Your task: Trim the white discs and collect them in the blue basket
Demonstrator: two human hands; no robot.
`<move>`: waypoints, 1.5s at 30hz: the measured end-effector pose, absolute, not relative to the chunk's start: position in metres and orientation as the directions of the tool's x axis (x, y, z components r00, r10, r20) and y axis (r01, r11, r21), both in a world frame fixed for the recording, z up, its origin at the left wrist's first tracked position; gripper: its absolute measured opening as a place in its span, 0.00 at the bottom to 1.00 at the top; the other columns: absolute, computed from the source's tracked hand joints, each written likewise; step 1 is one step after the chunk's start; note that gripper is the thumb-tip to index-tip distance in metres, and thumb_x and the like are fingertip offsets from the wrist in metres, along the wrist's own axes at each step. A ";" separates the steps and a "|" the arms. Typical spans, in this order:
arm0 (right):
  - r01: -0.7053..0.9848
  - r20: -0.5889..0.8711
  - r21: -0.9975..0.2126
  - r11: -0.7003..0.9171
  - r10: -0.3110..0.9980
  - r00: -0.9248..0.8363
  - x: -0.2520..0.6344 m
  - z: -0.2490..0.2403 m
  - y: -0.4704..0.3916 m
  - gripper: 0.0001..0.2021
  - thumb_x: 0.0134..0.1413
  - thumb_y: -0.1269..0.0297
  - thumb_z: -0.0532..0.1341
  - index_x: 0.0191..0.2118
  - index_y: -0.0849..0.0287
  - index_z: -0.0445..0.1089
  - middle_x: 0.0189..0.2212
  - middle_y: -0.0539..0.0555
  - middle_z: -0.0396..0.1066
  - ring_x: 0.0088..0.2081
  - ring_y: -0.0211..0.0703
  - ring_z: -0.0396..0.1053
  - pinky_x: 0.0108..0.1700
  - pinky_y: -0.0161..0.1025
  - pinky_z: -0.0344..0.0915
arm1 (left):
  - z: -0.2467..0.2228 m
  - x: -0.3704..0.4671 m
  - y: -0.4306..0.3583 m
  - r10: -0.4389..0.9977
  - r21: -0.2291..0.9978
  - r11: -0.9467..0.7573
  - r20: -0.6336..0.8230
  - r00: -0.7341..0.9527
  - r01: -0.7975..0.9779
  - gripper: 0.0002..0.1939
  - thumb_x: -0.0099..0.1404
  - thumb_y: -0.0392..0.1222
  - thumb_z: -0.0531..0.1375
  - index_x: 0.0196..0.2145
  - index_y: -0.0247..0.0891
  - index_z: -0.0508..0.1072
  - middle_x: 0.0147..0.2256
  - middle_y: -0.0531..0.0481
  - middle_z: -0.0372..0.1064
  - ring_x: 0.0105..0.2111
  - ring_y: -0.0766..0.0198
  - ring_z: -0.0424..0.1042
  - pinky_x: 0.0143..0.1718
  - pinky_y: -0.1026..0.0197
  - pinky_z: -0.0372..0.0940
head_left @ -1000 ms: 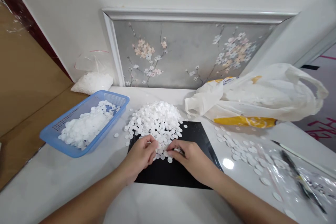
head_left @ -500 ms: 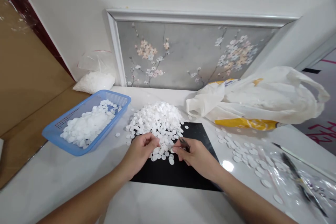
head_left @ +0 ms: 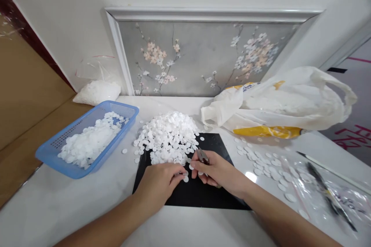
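A heap of small white discs [head_left: 171,131] lies on a black mat [head_left: 199,197]. Over the mat's middle, my left hand [head_left: 164,181] has thumb and fingertips pinched together at a white disc [head_left: 186,179]; whether that disc is gripped or lies beneath is hard to tell. My right hand [head_left: 214,170] is closed around small metal snips [head_left: 203,156], whose pointed tips stick up past the fingers. A white disc [head_left: 191,166] shows at the tips of the right thumb and forefinger. The palm covers most of the snips.
To the left stands a blue basket [head_left: 114,144] holding more discs, with a clear bag of white pieces [head_left: 98,92] behind it. A white and yellow plastic bag [head_left: 290,104] lies at back right. Loose discs [head_left: 268,166], clear bags and a black pen [head_left: 321,181] lie on the right.
My left hand has moved right and nearer to me, away from the heap's front edge. The right hand has stayed near the same spot with the snips. The view has shifted slightly.
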State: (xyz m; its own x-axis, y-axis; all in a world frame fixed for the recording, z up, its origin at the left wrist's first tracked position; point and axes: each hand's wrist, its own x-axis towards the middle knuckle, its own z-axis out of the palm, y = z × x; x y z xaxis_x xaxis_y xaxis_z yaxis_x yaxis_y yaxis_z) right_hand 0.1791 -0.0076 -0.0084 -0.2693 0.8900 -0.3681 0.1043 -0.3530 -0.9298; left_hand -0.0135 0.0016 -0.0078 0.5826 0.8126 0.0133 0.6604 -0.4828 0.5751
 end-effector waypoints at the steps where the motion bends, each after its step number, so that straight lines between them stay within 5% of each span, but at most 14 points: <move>1: 0.104 -0.373 -0.928 -0.359 0.885 -0.280 0.180 -0.007 -0.007 0.13 0.50 0.55 0.60 0.27 0.58 0.59 0.21 0.47 0.69 0.15 0.26 0.53 0.14 0.27 0.44 | -0.009 -0.013 0.001 0.795 0.565 -0.511 0.023 0.606 0.648 0.11 0.65 0.41 0.54 0.38 0.48 0.76 0.33 0.55 0.76 0.31 0.63 0.71 0.30 0.65 0.55; 5: 0.092 -0.373 -0.927 -0.362 0.877 -0.303 0.181 -0.006 -0.006 0.12 0.49 0.56 0.61 0.27 0.58 0.59 0.20 0.46 0.68 0.16 0.27 0.53 0.15 0.27 0.44 | -0.012 -0.013 0.001 0.740 0.512 -0.594 0.043 0.672 0.621 0.12 0.65 0.41 0.53 0.37 0.48 0.77 0.28 0.53 0.74 0.28 0.64 0.70 0.28 0.65 0.54; 9: 0.048 -0.350 -0.934 -0.354 0.884 -0.310 0.182 -0.008 -0.006 0.11 0.49 0.57 0.60 0.27 0.57 0.59 0.20 0.46 0.67 0.18 0.29 0.55 0.15 0.27 0.44 | -0.008 -0.013 0.002 0.746 0.585 -0.563 0.055 0.664 0.584 0.10 0.63 0.39 0.54 0.33 0.46 0.76 0.27 0.53 0.72 0.26 0.65 0.67 0.28 0.65 0.53; 13: -0.011 -0.360 -0.925 -0.379 0.886 -0.291 0.182 -0.008 -0.006 0.09 0.48 0.62 0.59 0.27 0.56 0.56 0.21 0.46 0.67 0.19 0.30 0.55 0.16 0.28 0.42 | -0.001 -0.014 0.004 0.872 0.758 -0.284 -0.051 0.488 0.587 0.07 0.62 0.43 0.54 0.29 0.42 0.69 0.20 0.58 0.60 0.20 0.69 0.57 0.24 0.66 0.49; 17: 0.108 -0.329 -0.944 -0.311 0.902 -0.281 0.182 -0.007 -0.008 0.03 0.47 0.68 0.57 0.30 0.57 0.61 0.23 0.46 0.67 0.20 0.31 0.55 0.18 0.29 0.46 | 0.006 -0.017 0.008 0.860 0.926 0.163 -0.302 0.412 0.339 0.07 0.61 0.45 0.52 0.29 0.41 0.59 0.17 0.61 0.54 0.17 0.71 0.50 0.19 0.68 0.43; 20: 0.322 -0.235 -0.936 -0.142 0.933 -0.273 0.179 -0.008 -0.011 0.04 0.50 0.66 0.57 0.31 0.57 0.69 0.24 0.47 0.67 0.23 0.34 0.58 0.25 0.33 0.54 | 0.010 -0.017 0.010 0.787 0.894 0.414 -0.445 0.428 0.168 0.06 0.58 0.41 0.51 0.26 0.41 0.54 0.17 0.60 0.59 0.15 0.73 0.47 0.17 0.67 0.37; 27: 0.546 -0.048 -0.824 0.151 0.942 -0.333 0.170 -0.010 -0.016 0.04 0.51 0.68 0.59 0.29 0.55 0.71 0.28 0.49 0.69 0.27 0.38 0.62 0.31 0.35 0.56 | 0.010 -0.020 0.012 0.791 0.885 0.463 -0.439 0.427 0.052 0.05 0.52 0.36 0.54 0.29 0.38 0.64 0.17 0.57 0.63 0.14 0.74 0.50 0.17 0.68 0.39; 30: 0.503 -0.094 -0.861 0.073 0.950 -0.299 0.171 -0.010 -0.016 0.03 0.50 0.66 0.59 0.28 0.56 0.69 0.24 0.47 0.66 0.24 0.36 0.59 0.27 0.34 0.54 | 0.009 -0.021 0.010 0.780 0.882 0.471 -0.431 0.453 0.029 0.07 0.55 0.40 0.52 0.22 0.36 0.63 0.19 0.53 0.66 0.15 0.74 0.54 0.17 0.67 0.40; 33: 0.276 -0.236 -0.949 -0.154 0.926 -0.293 0.174 -0.009 -0.014 0.07 0.50 0.60 0.61 0.28 0.58 0.65 0.21 0.45 0.61 0.20 0.32 0.51 0.22 0.33 0.47 | 0.009 -0.018 0.005 0.826 0.916 0.399 -0.382 0.413 0.050 0.18 0.60 0.49 0.54 0.18 0.36 0.58 0.20 0.52 0.65 0.16 0.74 0.54 0.17 0.68 0.41; 38: -0.051 -0.273 -0.952 -0.301 0.914 -0.300 0.178 -0.009 -0.012 0.15 0.48 0.52 0.63 0.29 0.58 0.61 0.22 0.45 0.60 0.18 0.29 0.44 0.20 0.32 0.39 | 0.008 -0.015 0.001 0.814 0.902 0.430 -0.408 0.413 0.044 0.18 0.60 0.57 0.55 0.31 0.38 0.68 0.13 0.61 0.53 0.13 0.74 0.44 0.15 0.69 0.36; 42: 0.014 -0.214 -0.975 -0.222 0.922 -0.323 0.172 -0.004 -0.017 0.14 0.52 0.53 0.60 0.30 0.57 0.59 0.22 0.45 0.60 0.19 0.31 0.50 0.20 0.31 0.46 | 0.005 -0.013 -0.003 0.630 0.735 0.678 -0.588 0.507 0.010 0.16 0.60 0.53 0.52 0.32 0.36 0.68 0.16 0.53 0.64 0.11 0.75 0.48 0.13 0.69 0.34; 45: 0.181 -0.150 -0.980 -0.085 0.910 -0.386 0.156 0.009 -0.026 0.06 0.56 0.64 0.55 0.29 0.57 0.59 0.23 0.47 0.59 0.24 0.35 0.59 0.25 0.31 0.55 | 0.001 -0.007 -0.009 0.488 0.598 0.801 -0.617 0.617 -0.036 0.17 0.60 0.52 0.49 0.28 0.35 0.67 0.20 0.44 0.71 0.11 0.74 0.53 0.11 0.70 0.31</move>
